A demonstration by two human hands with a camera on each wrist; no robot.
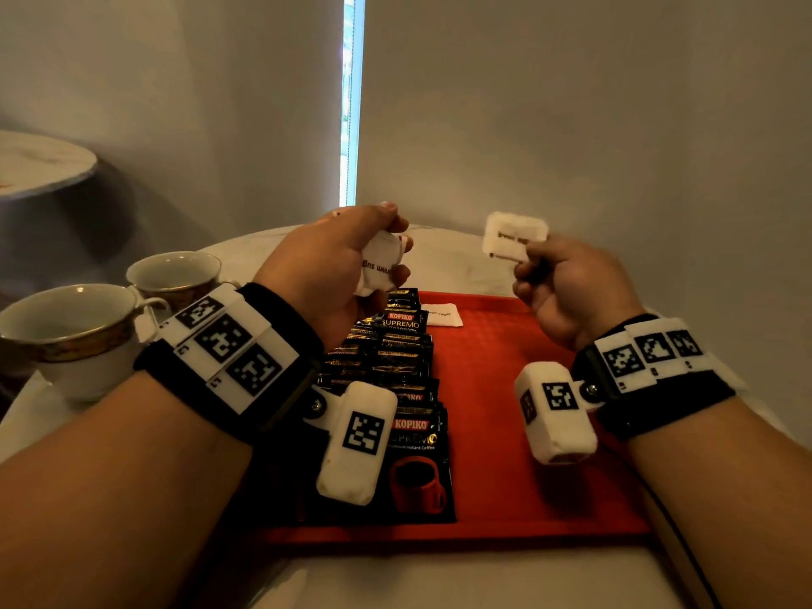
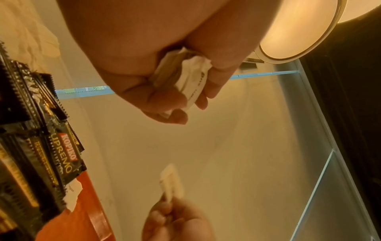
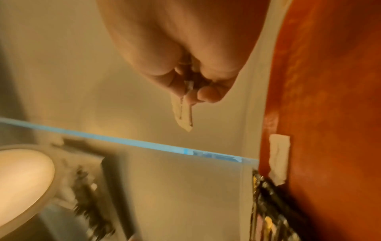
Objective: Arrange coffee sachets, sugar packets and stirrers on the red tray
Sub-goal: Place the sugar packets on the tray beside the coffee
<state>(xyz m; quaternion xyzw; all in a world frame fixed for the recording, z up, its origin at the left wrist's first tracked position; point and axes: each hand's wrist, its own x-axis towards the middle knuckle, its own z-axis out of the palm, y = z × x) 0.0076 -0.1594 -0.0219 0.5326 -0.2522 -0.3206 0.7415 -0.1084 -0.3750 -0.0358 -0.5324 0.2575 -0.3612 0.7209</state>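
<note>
Left hand [image 1: 325,265] raised above the far left part of the red tray [image 1: 505,389], fingers curled round a small bundle of white sugar packets [image 1: 381,263], brown lettering showing on the outermost one; in the left wrist view the same bundle [image 2: 185,81] wedged between thumb and curled fingers. Right hand [image 1: 567,287] at about 3 o'clock from the left, well apart from it, lifted over the far right edge of the tray, thumb and forefinger pinching a single white sugar packet [image 1: 514,237] by its lower corner, the packet standing up above the knuckles. From the right wrist view, that packet [image 3: 183,114] seen edge-on, blurred, poking out past the fingertips.

Below the hands, one more sugar packet [image 1: 441,316] lying flat on the tray at roughly 12 o'clock of its surface, just beside the far end of the coffee row. Black coffee sachets [image 1: 395,367] overlapping in a long row down the left side of the tray, from 12 o'clock toward 6 o'clock, nearest one showing a red mug. Right half of the tray bare red.

Further out at 9 o'clock, two white cups [image 1: 88,318] with gold bands standing on the pale table [image 1: 439,582], touching or nearly so. Grey blinds [image 1: 571,103] behind, bright gap at 12 o'clock.
</note>
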